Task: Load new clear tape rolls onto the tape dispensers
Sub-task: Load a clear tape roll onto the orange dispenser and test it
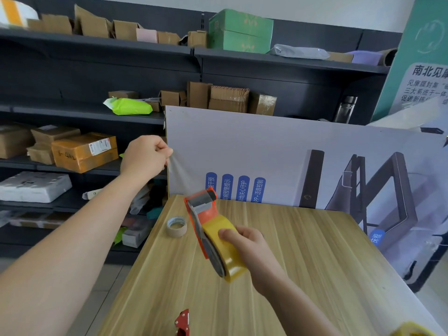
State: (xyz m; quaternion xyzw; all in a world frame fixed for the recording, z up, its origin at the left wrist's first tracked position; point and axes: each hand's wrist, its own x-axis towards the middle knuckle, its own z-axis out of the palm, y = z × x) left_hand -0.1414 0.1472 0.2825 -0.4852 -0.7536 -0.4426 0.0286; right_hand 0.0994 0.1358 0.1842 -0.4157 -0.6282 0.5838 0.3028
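My right hand (244, 243) grips a yellowish clear tape roll (226, 251) that sits in an orange tape dispenser (200, 214), held tilted above the wooden table (303, 263). A clear strip of tape (180, 175) runs from the dispenser's head up to my left hand (145, 156), which pinches its end, raised to the upper left of the dispenser. An empty cardboard tape core (177, 226) lies on the table left of the dispenser. A second, red dispenser (182, 322) shows partly at the table's near edge. Part of another yellowish roll (412, 329) peeks in at the bottom right.
A white printed board (278, 154) leans upright along the table's far and right sides. Dark shelves (97, 44) with cardboard boxes and parcels stand behind and to the left. The floor lies left of the table.
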